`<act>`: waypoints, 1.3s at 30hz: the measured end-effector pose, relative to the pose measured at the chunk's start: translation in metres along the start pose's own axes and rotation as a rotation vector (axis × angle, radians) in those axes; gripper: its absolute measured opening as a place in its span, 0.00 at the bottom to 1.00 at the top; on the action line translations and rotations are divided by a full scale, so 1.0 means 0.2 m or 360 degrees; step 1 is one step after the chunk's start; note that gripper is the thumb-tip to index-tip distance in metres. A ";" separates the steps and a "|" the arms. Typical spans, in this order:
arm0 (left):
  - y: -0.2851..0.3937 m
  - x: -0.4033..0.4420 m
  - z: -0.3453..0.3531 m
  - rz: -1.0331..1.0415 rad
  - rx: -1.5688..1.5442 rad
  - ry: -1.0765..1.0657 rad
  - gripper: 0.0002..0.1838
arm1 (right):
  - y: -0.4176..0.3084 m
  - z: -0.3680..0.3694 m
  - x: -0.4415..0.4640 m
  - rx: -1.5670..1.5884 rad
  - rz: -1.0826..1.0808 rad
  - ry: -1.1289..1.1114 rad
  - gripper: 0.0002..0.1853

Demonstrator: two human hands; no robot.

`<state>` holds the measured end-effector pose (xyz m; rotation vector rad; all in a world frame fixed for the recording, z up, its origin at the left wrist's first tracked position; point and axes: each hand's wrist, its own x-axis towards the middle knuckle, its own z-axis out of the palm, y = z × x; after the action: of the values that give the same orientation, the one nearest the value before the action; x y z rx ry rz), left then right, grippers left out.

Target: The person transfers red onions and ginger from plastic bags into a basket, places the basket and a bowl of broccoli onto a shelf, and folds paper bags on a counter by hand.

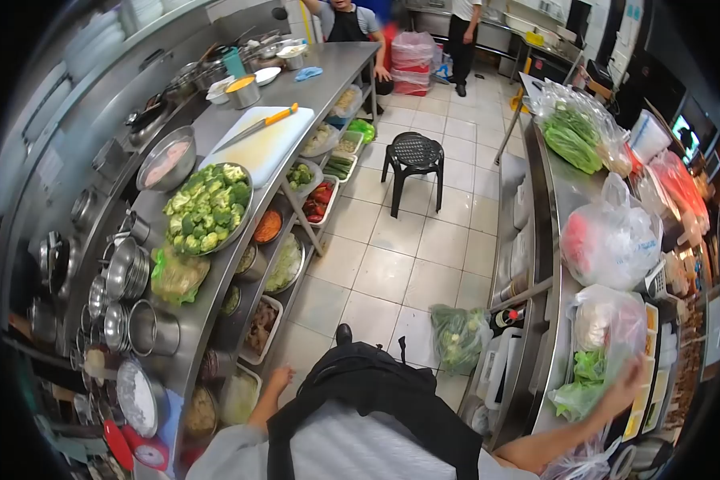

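At the right-hand counter, my right hand (634,374), a little blurred, grips the edge of a clear plastic bag (626,316). Green lettuce leaves (588,372) and a pale round item (596,324) show in and beside that bag. My left hand (280,378) hangs low at my side with nothing in it, its fingers loosely apart. Closest to it are the lower shelf of the left counter, a white tray of meat pieces (262,326) and a tub of pale food (240,398).
Left counter: broccoli bowl (208,206), cutting board (276,132) with an orange-handled knife (258,126), metal bowls (126,268). A black stool (414,164) and a bag of greens (460,336) stand on the floor. Two people (348,24) are at the back. Right counter: bagged vegetables (572,136).
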<state>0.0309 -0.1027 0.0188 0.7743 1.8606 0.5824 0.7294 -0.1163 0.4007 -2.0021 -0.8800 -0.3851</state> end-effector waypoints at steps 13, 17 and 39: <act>-0.70 -0.66 -0.15 0.0112 0.1130 -0.0302 0.22 | -0.56 0.86 -0.47 0.0641 -0.0140 -0.1481 0.09; -0.60 -0.55 -0.15 0.0682 0.1428 -0.0248 0.21 | -0.68 0.90 -0.56 0.0569 -0.0161 -0.1654 0.09; 1.39 0.02 0.34 0.1825 0.0942 -0.1307 0.22 | -1.71 2.12 -1.72 0.1597 0.0395 -0.1921 0.11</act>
<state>0.1630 0.0934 0.1817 2.1236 0.6665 0.2677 0.2188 0.2052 0.1778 -1.1832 -1.1356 1.3020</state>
